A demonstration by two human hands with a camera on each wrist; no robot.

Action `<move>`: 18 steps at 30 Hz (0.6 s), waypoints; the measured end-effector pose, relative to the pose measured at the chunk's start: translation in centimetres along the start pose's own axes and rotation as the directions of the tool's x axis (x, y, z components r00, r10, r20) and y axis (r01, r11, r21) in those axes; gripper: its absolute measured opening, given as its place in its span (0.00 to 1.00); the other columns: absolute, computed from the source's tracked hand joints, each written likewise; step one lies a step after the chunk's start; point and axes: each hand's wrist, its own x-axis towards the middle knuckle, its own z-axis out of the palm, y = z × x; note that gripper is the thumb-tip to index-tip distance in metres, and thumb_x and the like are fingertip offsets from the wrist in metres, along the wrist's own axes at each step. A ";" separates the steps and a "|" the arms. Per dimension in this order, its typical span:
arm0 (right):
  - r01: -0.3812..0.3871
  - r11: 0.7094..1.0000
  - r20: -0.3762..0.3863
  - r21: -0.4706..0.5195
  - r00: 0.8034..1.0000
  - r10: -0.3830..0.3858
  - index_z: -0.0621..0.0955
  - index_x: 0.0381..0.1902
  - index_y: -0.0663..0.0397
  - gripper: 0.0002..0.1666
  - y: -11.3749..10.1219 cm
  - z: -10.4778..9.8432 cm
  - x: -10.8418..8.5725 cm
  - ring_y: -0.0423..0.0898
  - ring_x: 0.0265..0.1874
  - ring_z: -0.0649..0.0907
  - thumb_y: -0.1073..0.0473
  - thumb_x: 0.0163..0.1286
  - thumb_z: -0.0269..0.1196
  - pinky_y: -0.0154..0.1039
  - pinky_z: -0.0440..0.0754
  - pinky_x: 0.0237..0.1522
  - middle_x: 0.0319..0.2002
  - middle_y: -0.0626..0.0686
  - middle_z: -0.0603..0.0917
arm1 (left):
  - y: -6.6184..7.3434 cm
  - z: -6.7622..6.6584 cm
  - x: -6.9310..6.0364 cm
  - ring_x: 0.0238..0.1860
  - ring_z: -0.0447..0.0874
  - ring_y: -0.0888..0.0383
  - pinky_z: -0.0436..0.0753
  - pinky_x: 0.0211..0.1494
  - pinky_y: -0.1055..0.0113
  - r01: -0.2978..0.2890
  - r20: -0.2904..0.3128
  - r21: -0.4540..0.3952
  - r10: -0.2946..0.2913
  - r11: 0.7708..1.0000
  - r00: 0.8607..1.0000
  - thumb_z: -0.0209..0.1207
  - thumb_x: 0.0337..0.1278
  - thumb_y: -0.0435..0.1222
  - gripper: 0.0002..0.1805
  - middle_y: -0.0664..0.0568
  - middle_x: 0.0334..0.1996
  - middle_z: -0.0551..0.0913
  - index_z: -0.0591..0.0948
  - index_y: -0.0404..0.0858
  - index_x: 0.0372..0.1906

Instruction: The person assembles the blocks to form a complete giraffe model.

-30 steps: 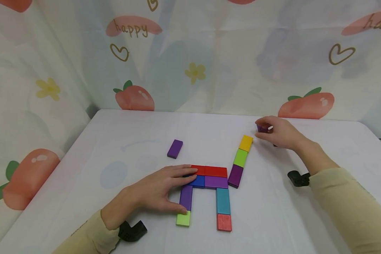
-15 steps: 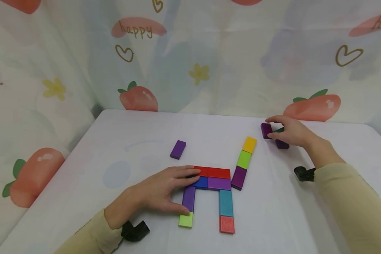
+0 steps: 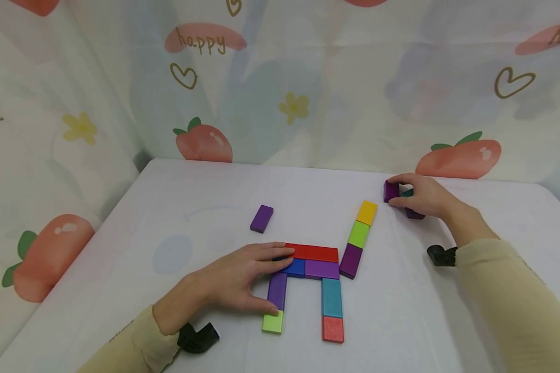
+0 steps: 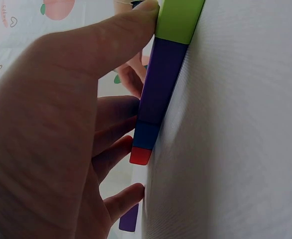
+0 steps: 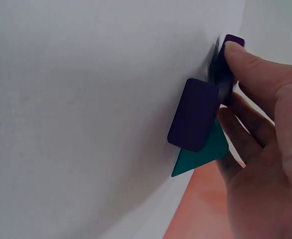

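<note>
In the head view, my left hand [image 3: 228, 280] rests with extended fingers on the flat block figure. Its thumb touches the lime block [image 3: 273, 322] and its fingertips lie over the red block [image 3: 298, 250] and blue block [image 3: 296, 268]. Far right, my right hand [image 3: 424, 197] pinches a dark purple block [image 3: 391, 191] between thumb and fingers. Close under that hand are a second dark purple block [image 5: 193, 114] and a teal triangular block [image 5: 206, 149], both partly covered in the head view. Left of them slants a row of yellow [image 3: 366, 213], green and purple blocks.
A loose purple block [image 3: 262, 218] lies behind the figure. A teal block [image 3: 332, 298] and a coral block [image 3: 333, 329] form the figure's right leg. Black wrist devices [image 3: 198, 338] are on both arms. A patterned curtain [image 3: 308, 77] hangs behind the white table [image 3: 191, 186].
My right hand first holds the dark purple block, then its fingers spread with the block on the table, and now they close on it again. The left hand stays on the figure.
</note>
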 end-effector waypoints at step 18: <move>0.044 0.999 -0.065 0.032 0.997 -0.042 0.74 0.66 0.67 0.39 -2.2 0.7 0.7 0.70 0.62 0.70 0.47 0.67 0.70 0.69 0.64 0.64 0.62 0.70 0.74 | 0.0 0.0 0.0 0.78 0.45 0.62 0.56 0.77 0.56 0.006 0.004 0.001 -0.006 1.000 1.000 0.62 0.58 0.64 0.48 0.60 0.79 0.54 0.65 0.44 0.77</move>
